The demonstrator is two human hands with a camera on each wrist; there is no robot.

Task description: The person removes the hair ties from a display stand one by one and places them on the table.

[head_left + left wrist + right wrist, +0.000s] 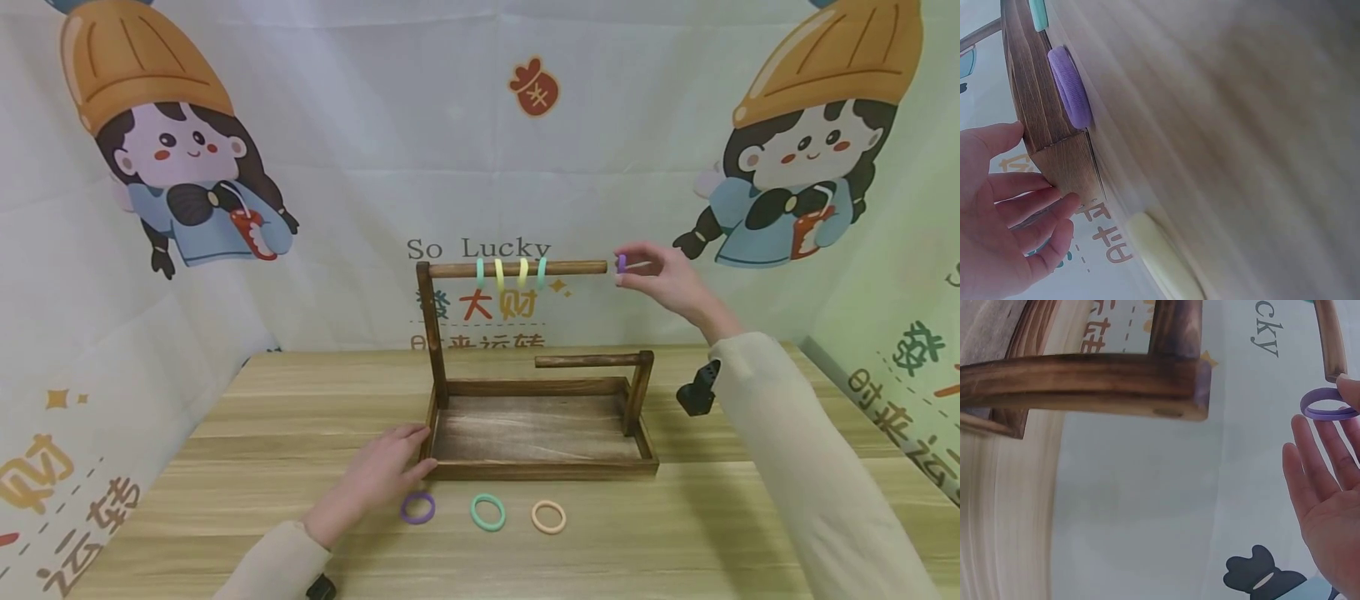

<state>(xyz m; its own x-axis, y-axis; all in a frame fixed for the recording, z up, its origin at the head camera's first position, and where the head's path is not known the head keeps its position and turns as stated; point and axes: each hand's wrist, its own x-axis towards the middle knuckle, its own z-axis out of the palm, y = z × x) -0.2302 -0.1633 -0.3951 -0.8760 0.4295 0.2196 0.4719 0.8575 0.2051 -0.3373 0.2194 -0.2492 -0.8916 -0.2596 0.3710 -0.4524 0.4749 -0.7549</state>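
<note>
My right hand pinches a purple hair tie between thumb and fingers, right at the free end of the upper bar of a dark wooden rack. Two teal and two yellow hair ties hang on that bar, among them a yellow hair tie. Down at the rack's front left corner, my left hand holds the tray edge, thumb on the front and fingers round the side. In front of the rack lie another purple hair tie, a teal hair tie and a peach hair tie.
A shorter lower bar juts left from the rack's right post. The left wrist view also shows a pale yellow hair tie on the wood-grain table. A printed cloth hangs behind.
</note>
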